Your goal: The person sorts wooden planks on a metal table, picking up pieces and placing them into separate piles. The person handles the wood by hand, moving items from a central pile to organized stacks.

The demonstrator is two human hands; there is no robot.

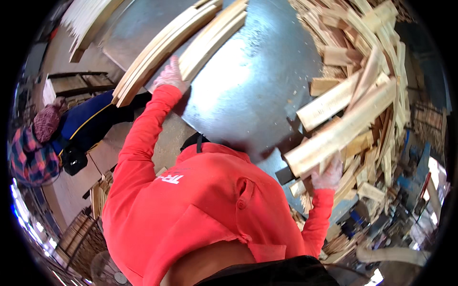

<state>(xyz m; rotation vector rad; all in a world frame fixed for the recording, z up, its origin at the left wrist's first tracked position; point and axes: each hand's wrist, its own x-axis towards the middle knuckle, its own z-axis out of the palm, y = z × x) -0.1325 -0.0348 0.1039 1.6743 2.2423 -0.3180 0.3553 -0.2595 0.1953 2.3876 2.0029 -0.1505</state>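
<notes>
My right hand [329, 175], in what looks like a pale glove, grips the near end of a long wooden board [343, 129]. The board slants up and away over a heap of loose wooden strips [369, 57]. On the left, my left hand [170, 77] reaches forward with its fingers stretched out. It touches the near end of a short stack of boards [214, 40]. Just left of that hand lies another stack of long boards [162, 50]. Both stacks rest on a shiny metal table [229, 95]. The right hand's fingertips are partly hidden by the board.
More strips are piled at the far left [88, 24]. A person in a plaid top and knitted hat [46, 121] bends at the left. A wooden rack [78, 243] and a fan [106, 269] stand lower left. A pale hose [391, 255] runs at lower right.
</notes>
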